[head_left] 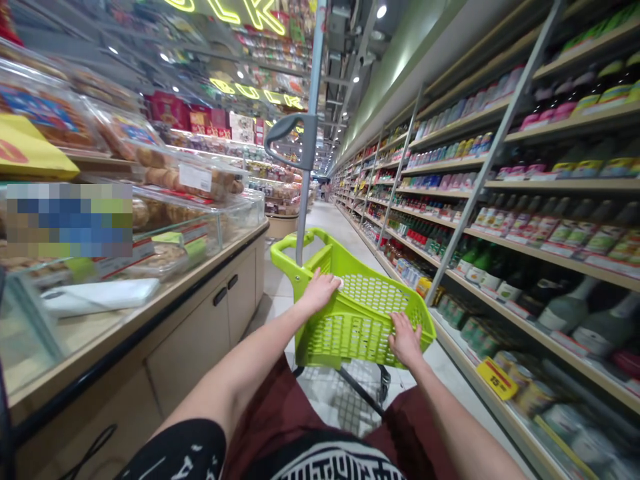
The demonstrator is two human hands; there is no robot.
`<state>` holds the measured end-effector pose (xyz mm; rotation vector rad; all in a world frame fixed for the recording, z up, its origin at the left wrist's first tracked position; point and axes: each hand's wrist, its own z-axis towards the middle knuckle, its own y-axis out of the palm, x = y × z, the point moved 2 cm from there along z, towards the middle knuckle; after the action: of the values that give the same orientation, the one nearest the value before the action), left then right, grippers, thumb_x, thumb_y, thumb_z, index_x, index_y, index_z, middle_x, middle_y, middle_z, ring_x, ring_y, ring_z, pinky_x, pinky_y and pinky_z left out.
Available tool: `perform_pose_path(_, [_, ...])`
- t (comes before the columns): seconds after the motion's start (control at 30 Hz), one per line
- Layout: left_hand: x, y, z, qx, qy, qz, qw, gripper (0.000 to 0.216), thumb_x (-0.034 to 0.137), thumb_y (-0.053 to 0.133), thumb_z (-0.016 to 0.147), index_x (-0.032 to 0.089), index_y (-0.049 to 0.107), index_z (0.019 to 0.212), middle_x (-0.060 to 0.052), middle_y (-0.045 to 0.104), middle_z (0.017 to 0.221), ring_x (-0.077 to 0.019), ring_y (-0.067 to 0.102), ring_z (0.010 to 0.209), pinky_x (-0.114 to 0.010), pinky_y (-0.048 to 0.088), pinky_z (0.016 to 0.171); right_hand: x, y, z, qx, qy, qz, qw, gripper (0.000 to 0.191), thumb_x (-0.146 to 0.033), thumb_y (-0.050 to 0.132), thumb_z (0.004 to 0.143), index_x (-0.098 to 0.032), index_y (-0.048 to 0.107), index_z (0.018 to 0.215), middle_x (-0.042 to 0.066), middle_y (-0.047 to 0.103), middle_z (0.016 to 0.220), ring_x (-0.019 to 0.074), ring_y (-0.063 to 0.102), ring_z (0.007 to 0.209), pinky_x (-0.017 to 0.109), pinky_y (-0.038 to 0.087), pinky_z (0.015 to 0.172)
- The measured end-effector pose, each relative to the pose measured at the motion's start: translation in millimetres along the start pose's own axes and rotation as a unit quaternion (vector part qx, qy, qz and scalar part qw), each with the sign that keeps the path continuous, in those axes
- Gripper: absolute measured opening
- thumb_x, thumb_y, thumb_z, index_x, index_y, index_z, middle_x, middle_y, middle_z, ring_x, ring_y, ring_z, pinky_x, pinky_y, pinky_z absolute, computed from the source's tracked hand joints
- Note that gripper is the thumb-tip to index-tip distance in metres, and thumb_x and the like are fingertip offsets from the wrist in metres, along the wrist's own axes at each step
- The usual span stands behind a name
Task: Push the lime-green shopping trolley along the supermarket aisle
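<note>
A lime green rolling shopping basket (367,303) stands on the aisle floor in front of me, with a grey telescopic pull handle (305,143) rising from its far end. My left hand (319,291) grips the basket's left rim, fingers curled over the edge. My right hand (404,339) holds the near right rim, fingers wrapped over it. The basket's mesh wall hides what is inside it.
A bakery counter (165,293) with clear cases of packaged pastries runs along the left. Long shelves of bottles and jars (525,220) line the right. The tiled aisle (330,220) stretches ahead between them. A yellow price tag (496,378) sticks out low on the right.
</note>
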<state>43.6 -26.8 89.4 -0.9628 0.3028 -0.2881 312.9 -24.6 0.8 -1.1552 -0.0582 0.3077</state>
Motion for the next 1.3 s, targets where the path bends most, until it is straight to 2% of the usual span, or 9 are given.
perform_pose_path(0.17, [-7.9, -10.6, 2.0, 0.0, -0.049, 0.023, 0.999, 0.022, 0.02, 0.034, 0.083, 0.019, 0.052, 0.097, -0.005, 0.056, 0.082, -0.018, 0.052, 0.08, -0.044, 0.021, 0.097, 9.6, -2.6, 5.2, -0.005, 0.002, 0.014, 1.0, 0.057, -0.009, 0.039, 0.066, -0.02, 0.039, 0.123, 0.008, 0.04, 0.13, 0.0239, 0.024, 0.125, 0.058, 0.013, 0.097])
perform_pose_path(0.4, [29.7, -4.3, 7.7, -0.026, -0.03, 0.025, 0.999, 0.024, 0.011, 0.034, 0.08, 0.019, 0.053, 0.093, -0.005, 0.056, 0.084, -0.0179, 0.053, 0.086, -0.042, 0.023, 0.097, 17.9, -10.1, 4.6, 0.024, 0.037, 0.02, 0.999, 0.055, -0.011, 0.041, 0.068, -0.02, 0.04, 0.122, 0.009, 0.039, 0.131, 0.0244, 0.022, 0.126, 0.057, 0.011, 0.098])
perform_pose_path(0.5, [37.4, -6.0, 14.6, -0.037, -0.043, -0.006, 0.998, 0.023, 0.014, 0.036, 0.08, 0.018, 0.052, 0.096, -0.006, 0.058, 0.084, -0.0188, 0.055, 0.086, -0.043, 0.023, 0.097, -22.5, -21.2, 17.6, 0.086, 0.024, 0.085, 0.992, 0.051, -0.018, 0.04, 0.074, -0.018, 0.038, 0.124, 0.011, 0.034, 0.134, 0.0263, 0.022, 0.126, 0.057, 0.011, 0.098])
perform_pose_path(0.63, [35.0, -12.5, 14.2, -0.032, -0.072, -0.04, 0.996, 0.041, 0.018, 0.041, 0.077, 0.014, 0.038, 0.118, -0.012, 0.057, 0.106, -0.0228, 0.051, 0.101, -0.051, 0.013, 0.1, -108.2, -29.4, 49.6, 0.124, -0.1, 0.266, 0.951, 0.049, -0.025, 0.04, 0.077, -0.015, 0.037, 0.126, 0.011, 0.041, 0.128, 0.0213, 0.032, 0.121, 0.041, 0.027, 0.099])
perform_pose_path(0.73, [25.1, -19.2, 0.8, -0.055, -0.042, -0.043, 0.997, 0.061, 0.021, 0.047, 0.07, 0.011, 0.027, 0.127, -0.016, 0.043, 0.126, -0.025, 0.037, 0.119, -0.048, 0.01, 0.103, -148.8, -27.4, 67.3, 0.113, -0.065, 0.297, 0.946, 0.043, -0.022, 0.041, 0.077, -0.015, 0.045, 0.12, 0.012, 0.048, 0.121, 0.0225, 0.039, 0.114, 0.042, 0.03, 0.096])
perform_pose_path(0.83, [12.6, -26.3, -16.9, -0.08, 0.024, -0.032, 0.996, 0.074, 0.029, 0.053, 0.066, 0.011, 0.021, 0.13, -0.015, 0.035, 0.133, -0.0258, 0.026, 0.126, -0.046, 0.01, 0.104, -165.8, -25.8, 71.5, 0.134, -0.058, 0.286, 0.947, 0.039, -0.017, 0.047, 0.073, -0.013, 0.051, 0.111, 0.013, 0.049, 0.116, 0.0236, 0.039, 0.111, 0.042, 0.03, 0.095])
perform_pose_path(0.97, [5.2, -32.0, -29.2, -0.076, 0.038, -0.012, 0.996, 0.072, 0.029, 0.053, 0.068, 0.013, 0.021, 0.131, -0.014, 0.036, 0.133, -0.0246, 0.025, 0.126, -0.046, 0.013, 0.103, -149.3, -29.4, 65.5, 0.172, -0.097, 0.284, 0.938, 0.034, -0.003, 0.04, 0.071, -0.017, 0.056, 0.098, 0.008, 0.054, 0.105, 0.0177, 0.043, 0.103, 0.035, 0.035, 0.091])
perform_pose_path(1.17, [19.8, -34.5, -21.1, -0.036, 0.017, 0.003, 0.999, 0.056, 0.025, 0.051, 0.071, 0.015, 0.036, 0.123, -0.013, 0.047, 0.123, -0.0249, 0.038, 0.118, -0.046, 0.02, 0.101, -70.7, -40.9, 51.2, 0.19, -0.035, 0.221, 0.956, 0.041, 0.001, 0.037, 0.07, -0.016, 0.056, 0.102, 0.01, 0.054, 0.107, 0.0186, 0.042, 0.105, 0.038, 0.035, 0.092])
perform_pose_path(1.3, [31.3, -27.8, -10.0, -0.023, -0.005, 0.018, 1.0, 0.045, 0.026, 0.049, 0.073, 0.017, 0.042, 0.117, -0.012, 0.052, 0.116, -0.0247, 0.044, 0.111, -0.048, 0.021, 0.1, -85.0, -33.8, 47.0, 0.171, -0.111, 0.258, 0.944, 0.053, 0.002, 0.04, 0.062, -0.017, 0.052, 0.11, 0.009, 0.052, 0.112, 0.0185, 0.042, 0.11, 0.038, 0.033, 0.096])
